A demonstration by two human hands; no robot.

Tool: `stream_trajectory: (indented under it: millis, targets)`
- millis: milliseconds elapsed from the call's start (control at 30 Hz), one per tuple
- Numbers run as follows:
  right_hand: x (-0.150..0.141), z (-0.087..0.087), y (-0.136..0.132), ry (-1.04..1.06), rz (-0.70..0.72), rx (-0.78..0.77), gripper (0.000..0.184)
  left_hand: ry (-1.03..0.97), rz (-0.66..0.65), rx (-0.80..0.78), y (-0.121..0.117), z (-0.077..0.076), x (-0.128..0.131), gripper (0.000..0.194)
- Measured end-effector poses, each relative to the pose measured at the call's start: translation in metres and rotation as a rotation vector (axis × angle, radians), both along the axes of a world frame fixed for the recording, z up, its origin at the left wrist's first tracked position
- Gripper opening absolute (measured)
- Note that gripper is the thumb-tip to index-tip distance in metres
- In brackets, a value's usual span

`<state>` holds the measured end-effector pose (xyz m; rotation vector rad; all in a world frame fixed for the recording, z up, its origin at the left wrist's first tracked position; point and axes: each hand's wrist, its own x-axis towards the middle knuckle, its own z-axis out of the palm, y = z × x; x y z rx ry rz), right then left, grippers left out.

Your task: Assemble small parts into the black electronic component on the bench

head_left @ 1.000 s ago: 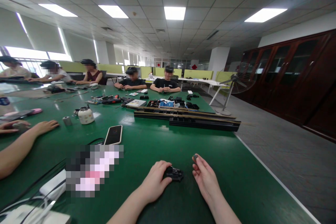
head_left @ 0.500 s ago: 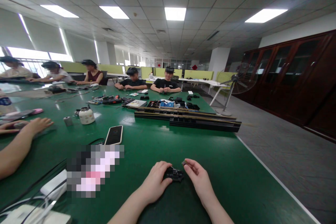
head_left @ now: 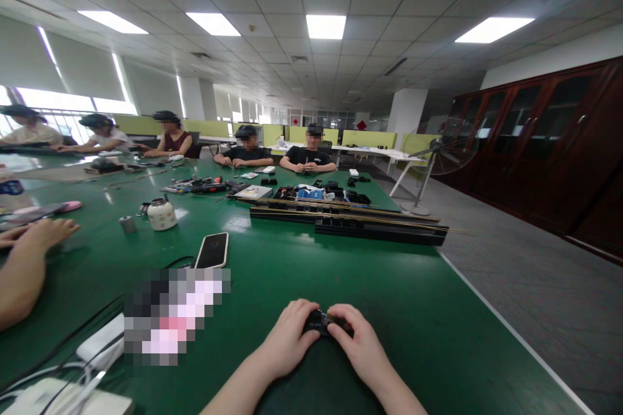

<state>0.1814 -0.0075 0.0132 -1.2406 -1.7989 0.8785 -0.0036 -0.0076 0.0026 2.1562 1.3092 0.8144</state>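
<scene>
Green table steadies the black part, left hand fingers clamped on it, right hand fingers nearly together at its end, probably for precise placement

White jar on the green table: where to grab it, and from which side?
Probably best around the sides of the white jar, coming in from the right of the view. It stands upright with a rounded body that fingers could wrap. The grey cylinder crowds its left, while the green table is bare just to its right.
</scene>
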Motion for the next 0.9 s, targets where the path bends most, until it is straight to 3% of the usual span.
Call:
stream_trajectory:
  millis: [267,567,767,900]
  targets:
    - [-0.0019,0.004,-0.0038,-0.224,0.078,0.058,0.02,0.009,0.001,0.007,0.0007,-0.0011,0.001,0.034]
    - [0.0007,0.0082,-0.0056,-0.149,0.054,-0.008,0.026,0.004,0.004,0.0,-0.0009,0.0013,0.0025,0.035]
    - [0.0003,0.0075,-0.0046,-0.135,0.046,-0.025,0.019,0.007,0.004,0.004,0.0001,-0.0001,0.0013,0.035]
    - [0.0003,0.007,-0.0043,-0.134,0.034,-0.04,0.028,0.01,0.009,0.0,0.0003,-0.0003,0.0013,0.036]
